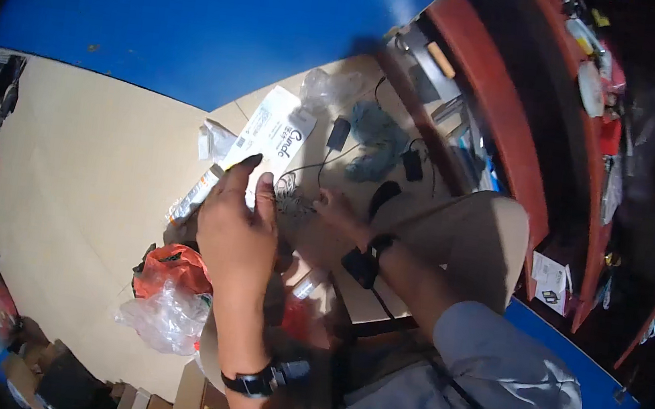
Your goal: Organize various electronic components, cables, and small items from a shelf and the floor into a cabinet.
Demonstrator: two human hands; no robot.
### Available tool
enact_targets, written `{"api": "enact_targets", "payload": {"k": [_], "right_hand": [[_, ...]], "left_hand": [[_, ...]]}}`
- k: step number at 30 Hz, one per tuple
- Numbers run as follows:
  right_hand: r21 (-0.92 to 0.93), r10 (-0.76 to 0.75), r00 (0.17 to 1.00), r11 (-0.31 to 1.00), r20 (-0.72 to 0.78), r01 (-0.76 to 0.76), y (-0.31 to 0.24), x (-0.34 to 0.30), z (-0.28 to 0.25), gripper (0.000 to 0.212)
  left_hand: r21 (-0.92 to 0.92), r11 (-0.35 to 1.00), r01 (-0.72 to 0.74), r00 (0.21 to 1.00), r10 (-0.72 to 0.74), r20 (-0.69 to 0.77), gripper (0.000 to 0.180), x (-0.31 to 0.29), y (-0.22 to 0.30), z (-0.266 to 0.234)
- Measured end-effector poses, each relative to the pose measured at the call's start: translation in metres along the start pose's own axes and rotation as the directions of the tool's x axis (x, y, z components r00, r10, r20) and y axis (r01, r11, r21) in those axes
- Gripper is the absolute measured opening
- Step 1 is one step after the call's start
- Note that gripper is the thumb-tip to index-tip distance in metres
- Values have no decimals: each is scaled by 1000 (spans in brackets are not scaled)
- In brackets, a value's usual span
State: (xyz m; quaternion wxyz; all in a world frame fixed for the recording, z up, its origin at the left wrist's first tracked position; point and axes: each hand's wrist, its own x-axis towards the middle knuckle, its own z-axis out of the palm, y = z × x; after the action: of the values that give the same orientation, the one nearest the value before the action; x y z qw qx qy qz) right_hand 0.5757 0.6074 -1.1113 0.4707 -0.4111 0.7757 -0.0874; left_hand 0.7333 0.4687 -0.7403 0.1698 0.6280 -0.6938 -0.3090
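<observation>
My left hand [238,223] reaches over the lower end of a white printed box [267,129], thumb and forefinger apart on either side of its near end. A slim white and orange packet [202,188] lies beside its fingers. To the right, my right hand [339,212] is closed, with its fingertips at a thin black cable [320,173]. That cable runs up to a small black power adapter [338,133]. A tangle of pale wires [289,197] lies between my hands. Clear plastic wrap [331,89] sits past the box.
Red and clear plastic bags [168,312] lie left of my left forearm. A second black adapter [412,166] and a bluish crumpled bag [375,141] lie on the beige floor [96,178]. Reddish-brown shelves [508,104] with packaged goods stand at right. Cardboard boxes [53,379] are at lower left.
</observation>
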Motion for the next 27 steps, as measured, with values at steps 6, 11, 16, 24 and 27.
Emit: {"api": "enact_targets", "payload": {"k": [6,11,16,24,27], "right_hand": [[-200,104,994,974,-31,-108,-19,13,28,62],[75,133,987,989,-91,-126,2,29,67,56],[303,74,865,949,-497,92,-21,12,44,45],[741,116,992,670,-40,-48,-69,-54,-43,24],[680,-39,990,723,-136,122,-127,-108,-121,25]], "left_hand": [[-153,985,74,996,-80,-33,26,3,-7,4],[-169,985,27,999,-19,48,26,-2,1,8],[-103,994,40,998,-33,62,26,-7,16,2],[-98,975,-200,977,205,51,24,-12,33,13],[-52,935,-350,937,350,-9,25,-9,30,28]]}}
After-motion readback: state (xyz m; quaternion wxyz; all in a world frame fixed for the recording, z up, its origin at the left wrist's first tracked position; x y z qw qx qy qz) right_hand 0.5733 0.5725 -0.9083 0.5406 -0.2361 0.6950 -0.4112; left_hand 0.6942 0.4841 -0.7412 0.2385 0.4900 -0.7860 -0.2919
